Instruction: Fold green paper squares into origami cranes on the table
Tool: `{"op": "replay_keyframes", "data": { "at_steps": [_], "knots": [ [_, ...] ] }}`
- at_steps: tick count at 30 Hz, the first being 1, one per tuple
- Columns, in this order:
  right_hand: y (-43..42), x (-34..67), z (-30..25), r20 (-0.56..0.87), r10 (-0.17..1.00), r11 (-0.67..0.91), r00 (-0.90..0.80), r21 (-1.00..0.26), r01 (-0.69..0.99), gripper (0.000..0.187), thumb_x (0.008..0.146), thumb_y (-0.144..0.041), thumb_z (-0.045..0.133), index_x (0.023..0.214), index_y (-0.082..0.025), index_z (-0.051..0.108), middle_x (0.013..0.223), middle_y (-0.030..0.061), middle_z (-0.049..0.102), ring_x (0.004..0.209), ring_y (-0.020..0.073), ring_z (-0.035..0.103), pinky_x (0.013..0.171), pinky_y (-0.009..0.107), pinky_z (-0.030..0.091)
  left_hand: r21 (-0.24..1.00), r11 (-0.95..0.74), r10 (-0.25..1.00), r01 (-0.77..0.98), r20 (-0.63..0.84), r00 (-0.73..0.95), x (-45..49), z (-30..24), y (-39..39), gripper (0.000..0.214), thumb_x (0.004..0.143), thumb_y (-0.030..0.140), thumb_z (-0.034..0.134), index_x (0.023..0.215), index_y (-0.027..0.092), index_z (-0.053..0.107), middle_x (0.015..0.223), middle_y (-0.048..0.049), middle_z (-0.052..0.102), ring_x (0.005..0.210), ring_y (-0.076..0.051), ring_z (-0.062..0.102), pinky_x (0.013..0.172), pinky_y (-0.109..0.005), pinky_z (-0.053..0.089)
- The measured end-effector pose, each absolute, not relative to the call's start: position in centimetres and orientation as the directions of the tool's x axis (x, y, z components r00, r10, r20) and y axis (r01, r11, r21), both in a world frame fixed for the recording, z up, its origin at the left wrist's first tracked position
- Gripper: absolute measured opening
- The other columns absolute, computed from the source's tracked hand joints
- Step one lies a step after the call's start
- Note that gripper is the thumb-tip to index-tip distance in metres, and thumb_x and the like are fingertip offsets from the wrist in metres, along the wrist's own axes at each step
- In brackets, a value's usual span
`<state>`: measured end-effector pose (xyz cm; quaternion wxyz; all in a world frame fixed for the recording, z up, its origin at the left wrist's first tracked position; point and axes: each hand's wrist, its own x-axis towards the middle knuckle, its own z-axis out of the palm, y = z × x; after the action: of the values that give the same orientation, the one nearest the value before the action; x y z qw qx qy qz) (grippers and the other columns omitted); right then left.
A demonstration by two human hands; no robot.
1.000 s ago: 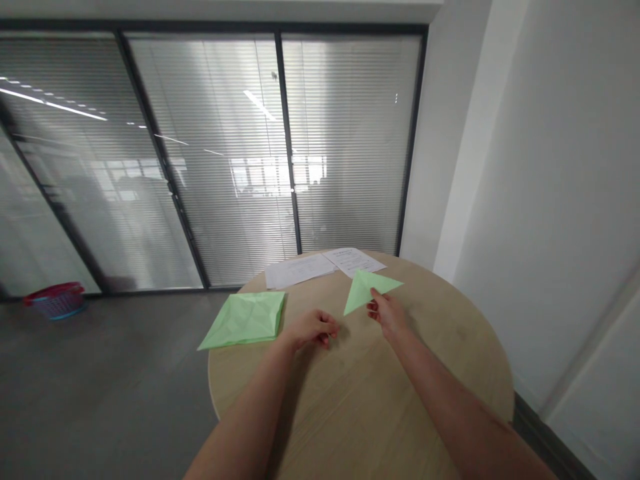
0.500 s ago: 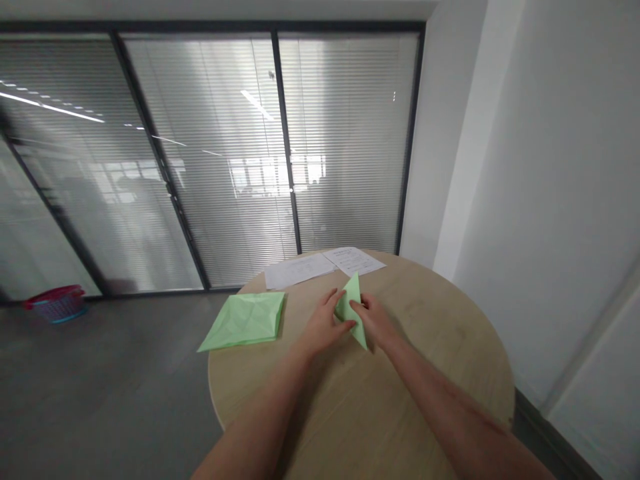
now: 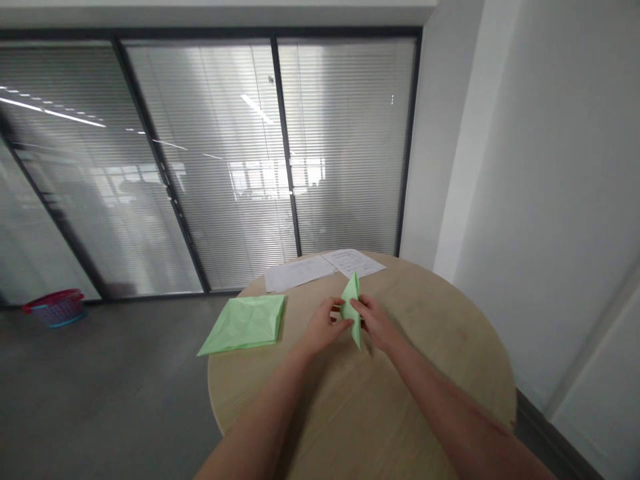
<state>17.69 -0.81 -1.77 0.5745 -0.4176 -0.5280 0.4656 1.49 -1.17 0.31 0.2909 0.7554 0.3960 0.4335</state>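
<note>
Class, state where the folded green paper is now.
In the head view, the folded green paper is pinched between left hand and right hand over the round table, right of the flat green sheet.

Both the left hand point(image 3: 320, 327) and the right hand point(image 3: 376, 323) are pinching a folded green paper point(image 3: 353, 308) standing upright between their fingertips above a round wooden table point(image 3: 440, 347).

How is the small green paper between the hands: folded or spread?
Folded: the small green paper forms a narrow pointed shape, pinched between left hand and right hand.

Folded sheet point(image 3: 245, 323) left of printed pages point(image 3: 323, 268)
</note>
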Motion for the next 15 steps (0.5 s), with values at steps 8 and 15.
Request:
{"op": "replay_keyframes", "data": {
  "at_steps": [8, 15],
  "knots": [
    [-1.4, 17.4, -1.6, 0.198, 0.974, 0.16, -0.108, -0.945, -0.286, 0.034, 0.077, -0.048, 0.07, 0.093, -0.021, 0.059, 0.095, 0.0028, 0.066, 0.087, 0.0183, 0.063, 0.072, 0.03, 0.053, 0.88, -0.453, 0.837, 0.145, 0.363, 0.41, 1.2, -0.1, -0.6, 0.037, 0.081, 0.033, 0.071, 0.112, 0.018, 0.058, 0.119, -0.0127, 0.063, 0.109, -0.026, 0.062, 0.087, -0.038, 0.053],
    [-1.3, 17.4, -1.5, 0.218, 0.976, 0.201, -0.029, -0.938, -0.284, 0.033, 0.076, -0.047, 0.07, 0.092, -0.023, 0.054, 0.097, 0.0025, 0.062, 0.094, 0.0193, 0.061, 0.077, 0.032, 0.053, 0.91, -0.415, 0.807, -0.022, 0.379, 0.453, 1.2, -0.3, -0.1, 0.039, 0.079, 0.033, 0.074, 0.111, 0.016, 0.06, 0.121, -0.0137, 0.063, 0.11, -0.026, 0.062, 0.096, -0.042, 0.048]
  ]
}}
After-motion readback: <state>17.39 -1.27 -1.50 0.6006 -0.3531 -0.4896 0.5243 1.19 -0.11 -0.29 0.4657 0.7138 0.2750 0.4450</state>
